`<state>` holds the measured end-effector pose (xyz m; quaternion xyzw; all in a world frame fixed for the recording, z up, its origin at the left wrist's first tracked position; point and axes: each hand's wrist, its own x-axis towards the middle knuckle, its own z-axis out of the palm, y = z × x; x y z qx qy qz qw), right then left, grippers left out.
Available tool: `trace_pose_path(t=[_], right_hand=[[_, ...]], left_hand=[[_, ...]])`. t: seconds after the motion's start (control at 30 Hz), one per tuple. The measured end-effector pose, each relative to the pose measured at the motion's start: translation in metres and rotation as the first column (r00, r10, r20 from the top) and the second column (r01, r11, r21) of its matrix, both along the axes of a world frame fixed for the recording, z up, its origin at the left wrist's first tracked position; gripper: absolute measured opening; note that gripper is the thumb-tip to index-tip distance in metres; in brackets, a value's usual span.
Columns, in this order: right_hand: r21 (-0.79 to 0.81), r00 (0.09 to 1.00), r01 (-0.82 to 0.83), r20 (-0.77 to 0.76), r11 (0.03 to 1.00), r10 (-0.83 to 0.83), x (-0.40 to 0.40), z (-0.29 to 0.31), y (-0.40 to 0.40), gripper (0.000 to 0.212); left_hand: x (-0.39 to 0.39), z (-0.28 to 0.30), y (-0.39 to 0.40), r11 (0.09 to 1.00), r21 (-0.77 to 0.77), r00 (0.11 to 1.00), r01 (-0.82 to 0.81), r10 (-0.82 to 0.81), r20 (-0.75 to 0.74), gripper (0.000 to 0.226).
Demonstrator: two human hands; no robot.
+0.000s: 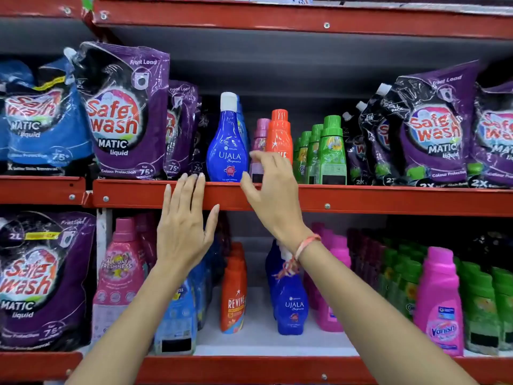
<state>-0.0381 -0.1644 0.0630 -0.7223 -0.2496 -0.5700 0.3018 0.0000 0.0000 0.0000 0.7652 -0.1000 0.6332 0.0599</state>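
Your blue bottle (226,145) stands upright at the front of the red shelf edge (361,200). It has a white cap, a thin neck and a fat round belly, and it looks smooth and shiny. It is not in your grip yet, so the grab and the lift are left to do.

Your right hand (273,195) is just to the right of the blue bottle. Its fingers are bent a little and spread, and they hold nothing. I cannot tell if the thumb touches the bottle.

Your left hand (184,232) is just below and to the left of the blue bottle. It is flat, with straight fingers, and the tips are at the shelf edge.

A pink bottle (262,129) and an orange bottle (280,129) stand right of the blue bottle, partly behind your right hand. A big purple pouch (125,115) sits to its left.
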Motion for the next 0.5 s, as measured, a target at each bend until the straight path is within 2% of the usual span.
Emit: trace_pose_path(t=[0.1, 0.2, 0.37, 0.5], right_hand=[[0.001, 0.992, 0.007, -0.127, 1.000, -0.006, 0.010, 0.017, 0.017, 0.053], [-0.008, 0.973, 0.034, -0.230, 0.999, -0.035, 0.020, 0.027, 0.032, 0.060], [0.025, 0.949, 0.093, -0.303, 0.995, -0.081, 0.031, 0.035, 0.042, 0.067], [0.037, 0.946, 0.140, -0.300, 0.989, -0.122, 0.034, 0.036, 0.046, 0.074]], left_hand=[[0.001, 0.001, 0.006, 1.000, 0.020, 0.998, 0.017, -0.018, 0.052, 0.057], [0.005, 0.000, 0.010, 0.999, 0.051, 0.998, 0.012, -0.015, 0.065, 0.056], [0.008, 0.000, 0.012, 0.998, 0.066, 0.993, 0.006, -0.014, 0.119, 0.054], [0.009, 0.000, 0.011, 0.998, 0.057, 0.990, 0.018, -0.026, 0.137, 0.054]])
